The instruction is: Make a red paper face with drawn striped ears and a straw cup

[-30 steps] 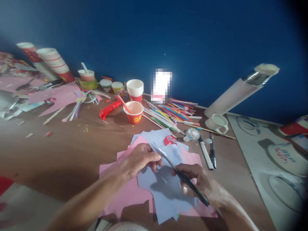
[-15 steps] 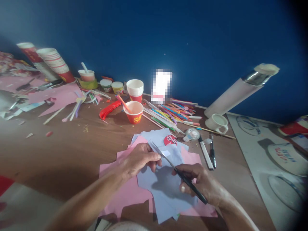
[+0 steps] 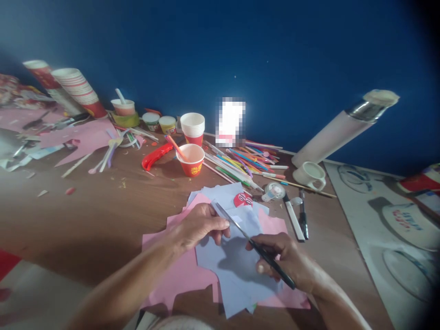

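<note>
My right hand [image 3: 287,256] is closed around the black handles of a pair of scissors [image 3: 273,265], seen nearly edge-on. Their blades point up and left, reaching just past the fingertips of my left hand [image 3: 204,224]. A small pale piece of paper [image 3: 237,219] is pinched in my left thumb and fingers, and the blades lie across it. Below both hands, pale blue paper sheets [image 3: 220,261] rest on larger pink paper [image 3: 172,279]. Two red round cut-outs with dark markings [image 3: 242,199] lie on the upper part of the blue sheets.
A red paper cup [image 3: 192,169] holding an orange strip stands beyond the hands, near a red-handled tool [image 3: 154,156]. Colourful sticks [image 3: 247,162] are heaped at the wall. To the right are a tape roll [image 3: 274,191], a black pen [image 3: 303,217], a mug [image 3: 309,175] and a tall flask [image 3: 337,135].
The scissor blades have turned slightly at the left fingertips and now look wider near the tip. Both hands otherwise keep almost the same place.
</note>
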The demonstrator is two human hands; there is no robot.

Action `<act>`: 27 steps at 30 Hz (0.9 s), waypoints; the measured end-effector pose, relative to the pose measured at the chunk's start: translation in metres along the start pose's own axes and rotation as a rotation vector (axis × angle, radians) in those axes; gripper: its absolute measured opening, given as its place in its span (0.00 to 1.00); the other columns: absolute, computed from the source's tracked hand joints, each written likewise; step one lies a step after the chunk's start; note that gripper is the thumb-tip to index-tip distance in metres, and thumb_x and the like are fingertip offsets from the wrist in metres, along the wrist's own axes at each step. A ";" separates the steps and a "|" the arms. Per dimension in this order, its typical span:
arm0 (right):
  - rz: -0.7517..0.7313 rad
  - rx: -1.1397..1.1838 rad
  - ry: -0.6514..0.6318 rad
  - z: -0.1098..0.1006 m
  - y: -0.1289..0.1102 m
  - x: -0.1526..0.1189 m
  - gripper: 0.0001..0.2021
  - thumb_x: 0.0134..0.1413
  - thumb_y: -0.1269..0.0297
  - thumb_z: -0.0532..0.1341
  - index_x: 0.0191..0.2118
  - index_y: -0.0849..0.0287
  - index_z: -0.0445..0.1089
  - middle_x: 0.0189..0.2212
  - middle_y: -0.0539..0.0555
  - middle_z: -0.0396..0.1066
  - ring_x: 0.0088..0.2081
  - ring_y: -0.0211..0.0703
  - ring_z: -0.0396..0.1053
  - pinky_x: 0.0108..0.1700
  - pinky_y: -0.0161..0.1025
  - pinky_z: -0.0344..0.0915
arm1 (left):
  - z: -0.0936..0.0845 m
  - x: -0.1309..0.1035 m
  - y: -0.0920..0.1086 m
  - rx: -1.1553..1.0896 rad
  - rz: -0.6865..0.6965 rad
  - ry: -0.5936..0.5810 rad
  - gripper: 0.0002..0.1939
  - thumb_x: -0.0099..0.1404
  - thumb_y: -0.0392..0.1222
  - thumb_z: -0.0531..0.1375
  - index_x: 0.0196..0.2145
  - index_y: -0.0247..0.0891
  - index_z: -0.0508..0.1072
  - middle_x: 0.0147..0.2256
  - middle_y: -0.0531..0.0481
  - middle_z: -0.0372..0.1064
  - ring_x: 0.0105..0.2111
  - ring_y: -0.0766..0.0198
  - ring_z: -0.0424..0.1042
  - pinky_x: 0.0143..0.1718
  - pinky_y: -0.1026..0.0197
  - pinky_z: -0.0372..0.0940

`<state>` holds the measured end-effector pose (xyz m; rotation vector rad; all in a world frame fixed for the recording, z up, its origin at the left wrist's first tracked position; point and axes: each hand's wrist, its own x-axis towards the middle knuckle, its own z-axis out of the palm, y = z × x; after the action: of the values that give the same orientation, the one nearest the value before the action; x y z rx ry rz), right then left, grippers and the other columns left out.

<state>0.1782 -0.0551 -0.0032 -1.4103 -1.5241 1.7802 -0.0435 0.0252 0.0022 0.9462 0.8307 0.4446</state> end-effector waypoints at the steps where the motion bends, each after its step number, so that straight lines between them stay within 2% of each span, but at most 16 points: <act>1: 0.003 0.004 -0.001 0.000 0.000 0.000 0.22 0.44 0.47 0.67 0.35 0.65 0.71 0.16 0.44 0.56 0.18 0.29 0.51 0.19 0.30 0.47 | 0.000 0.000 0.000 0.001 0.000 0.000 0.08 0.49 0.40 0.61 0.20 0.31 0.72 0.20 0.49 0.70 0.15 0.71 0.64 0.21 0.66 0.61; 15: 0.003 0.026 0.048 0.001 0.002 0.001 0.25 0.44 0.48 0.67 0.41 0.66 0.71 0.16 0.44 0.57 0.17 0.29 0.52 0.18 0.29 0.51 | -0.001 -0.003 0.006 0.096 0.037 0.019 0.14 0.52 0.48 0.64 0.26 0.32 0.72 0.25 0.49 0.72 0.18 0.71 0.65 0.22 0.66 0.60; 19: -0.003 0.006 0.062 0.000 0.003 0.001 0.25 0.44 0.48 0.67 0.41 0.65 0.71 0.16 0.44 0.57 0.17 0.30 0.53 0.18 0.29 0.52 | -0.004 -0.004 0.005 0.204 0.074 0.140 0.17 0.58 0.53 0.60 0.28 0.33 0.72 0.25 0.48 0.72 0.19 0.70 0.66 0.21 0.66 0.56; 24: 0.010 0.014 0.054 0.000 0.001 0.000 0.26 0.43 0.46 0.67 0.41 0.65 0.71 0.16 0.44 0.58 0.17 0.30 0.53 0.18 0.29 0.51 | -0.004 -0.004 0.006 0.094 0.166 0.229 0.11 0.56 0.45 0.60 0.25 0.34 0.68 0.23 0.52 0.70 0.18 0.71 0.65 0.22 0.66 0.57; 27: 0.010 0.017 0.054 0.001 -0.002 0.001 0.27 0.42 0.45 0.67 0.40 0.66 0.72 0.15 0.44 0.57 0.16 0.29 0.53 0.18 0.29 0.51 | -0.003 -0.003 0.008 0.041 0.163 0.220 0.09 0.55 0.42 0.60 0.23 0.34 0.66 0.21 0.53 0.69 0.17 0.72 0.65 0.22 0.67 0.57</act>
<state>0.1762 -0.0544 -0.0018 -1.4477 -1.4738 1.7429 -0.0474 0.0285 0.0092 1.0194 0.9674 0.6838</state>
